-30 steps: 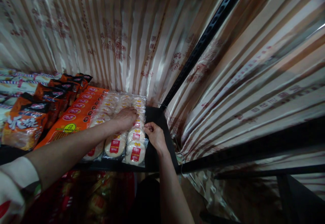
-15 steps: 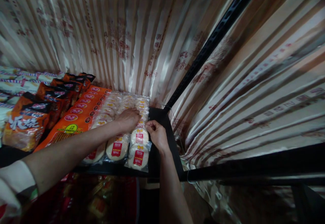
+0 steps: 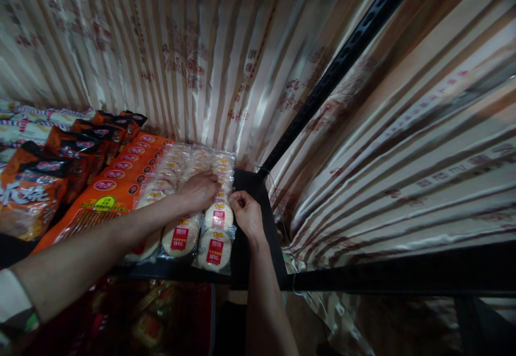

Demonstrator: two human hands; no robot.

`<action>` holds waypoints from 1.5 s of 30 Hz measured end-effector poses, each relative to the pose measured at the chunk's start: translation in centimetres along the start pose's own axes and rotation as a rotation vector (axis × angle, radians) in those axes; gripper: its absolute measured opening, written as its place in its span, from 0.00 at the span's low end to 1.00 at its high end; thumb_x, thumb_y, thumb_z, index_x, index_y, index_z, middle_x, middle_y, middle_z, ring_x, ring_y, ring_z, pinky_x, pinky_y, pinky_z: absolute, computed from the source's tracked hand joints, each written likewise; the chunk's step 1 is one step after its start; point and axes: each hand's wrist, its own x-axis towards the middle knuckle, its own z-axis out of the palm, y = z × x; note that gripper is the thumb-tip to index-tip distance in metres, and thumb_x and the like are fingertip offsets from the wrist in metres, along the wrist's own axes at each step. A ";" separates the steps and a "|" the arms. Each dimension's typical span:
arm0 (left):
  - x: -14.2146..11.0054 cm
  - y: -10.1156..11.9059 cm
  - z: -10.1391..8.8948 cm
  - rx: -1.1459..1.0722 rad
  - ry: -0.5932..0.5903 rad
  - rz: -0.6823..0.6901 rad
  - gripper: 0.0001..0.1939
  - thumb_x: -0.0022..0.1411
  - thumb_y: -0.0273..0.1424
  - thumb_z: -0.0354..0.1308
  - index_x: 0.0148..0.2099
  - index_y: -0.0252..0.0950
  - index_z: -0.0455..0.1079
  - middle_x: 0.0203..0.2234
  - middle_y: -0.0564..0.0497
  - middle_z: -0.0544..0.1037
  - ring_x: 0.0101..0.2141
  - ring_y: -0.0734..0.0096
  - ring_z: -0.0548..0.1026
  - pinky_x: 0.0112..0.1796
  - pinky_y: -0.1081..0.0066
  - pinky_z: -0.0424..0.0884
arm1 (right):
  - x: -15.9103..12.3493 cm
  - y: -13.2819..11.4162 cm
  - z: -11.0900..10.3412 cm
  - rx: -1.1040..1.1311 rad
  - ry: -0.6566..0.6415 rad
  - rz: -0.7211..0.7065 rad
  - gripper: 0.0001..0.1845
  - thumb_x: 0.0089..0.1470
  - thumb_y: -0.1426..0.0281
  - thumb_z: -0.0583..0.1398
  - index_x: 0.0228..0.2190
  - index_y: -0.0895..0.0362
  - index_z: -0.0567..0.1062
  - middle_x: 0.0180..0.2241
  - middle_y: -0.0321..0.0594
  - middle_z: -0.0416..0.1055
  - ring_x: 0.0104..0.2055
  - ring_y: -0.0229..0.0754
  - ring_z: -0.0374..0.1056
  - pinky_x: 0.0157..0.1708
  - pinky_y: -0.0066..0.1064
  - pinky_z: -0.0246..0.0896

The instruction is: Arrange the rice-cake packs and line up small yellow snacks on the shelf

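Clear packets of round white rice crackers (image 3: 215, 247) stand in three rows on the black shelf, with red and yellow labels facing me. My left hand (image 3: 200, 190) reaches across the middle row, its fingers curled at the left side of the right-hand row. On the opposite side, my right hand (image 3: 246, 215) has thumb and forefinger pinched at the right edge of a packet in that same row. Both hands are closed around the sides of this row, about midway along it. The left fingertips are partly hidden.
Long orange packets (image 3: 107, 184) lie left of the crackers, beside orange-and-black bags (image 3: 30, 189) and white striped packs (image 3: 24, 130). A slotted black post (image 3: 322, 90) rises at the shelf's rear corner. Pleated, printed curtains (image 3: 193, 38) hang behind. Dim packaged goods (image 3: 149, 326) sit below.
The view has shifted slightly, so the goods appear a little farther left. Both hands stay at the right-hand cracker row, with the same closed grip.
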 end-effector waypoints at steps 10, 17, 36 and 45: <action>-2.1 1.8 -0.5 -0.017 0.047 0.049 0.08 0.62 0.25 0.50 0.36 0.32 0.71 0.35 0.45 0.76 0.40 0.63 0.70 0.45 0.63 0.67 | 0.4 0.1 -0.6 0.012 -0.036 -0.012 0.07 0.49 0.64 0.56 0.26 0.54 0.71 0.24 0.33 0.70 0.26 0.37 0.64 0.29 0.27 0.58; -3.7 3.3 -0.2 -0.009 0.098 0.111 0.09 0.62 0.22 0.49 0.39 0.31 0.70 0.39 0.44 0.74 0.43 0.62 0.69 0.48 0.61 0.66 | 0.7 0.1 -0.7 0.001 -0.056 -0.003 0.08 0.48 0.64 0.56 0.26 0.54 0.71 0.24 0.34 0.70 0.26 0.37 0.65 0.30 0.28 0.58; -4.2 4.2 0.6 -0.145 0.053 0.044 0.15 0.67 0.23 0.41 0.43 0.29 0.70 0.40 0.44 0.75 0.43 0.66 0.70 0.47 0.67 0.67 | 0.5 0.6 -0.5 0.058 -0.083 -0.001 0.09 0.48 0.62 0.56 0.27 0.55 0.70 0.25 0.34 0.70 0.27 0.37 0.64 0.32 0.28 0.60; -5.2 4.8 0.7 -0.023 0.043 0.011 0.14 0.64 0.22 0.45 0.47 0.30 0.69 0.46 0.43 0.74 0.47 0.65 0.70 0.49 0.66 0.68 | 0.5 0.5 -0.5 0.031 -0.064 0.008 0.08 0.48 0.63 0.57 0.27 0.54 0.71 0.26 0.34 0.70 0.27 0.37 0.64 0.32 0.29 0.60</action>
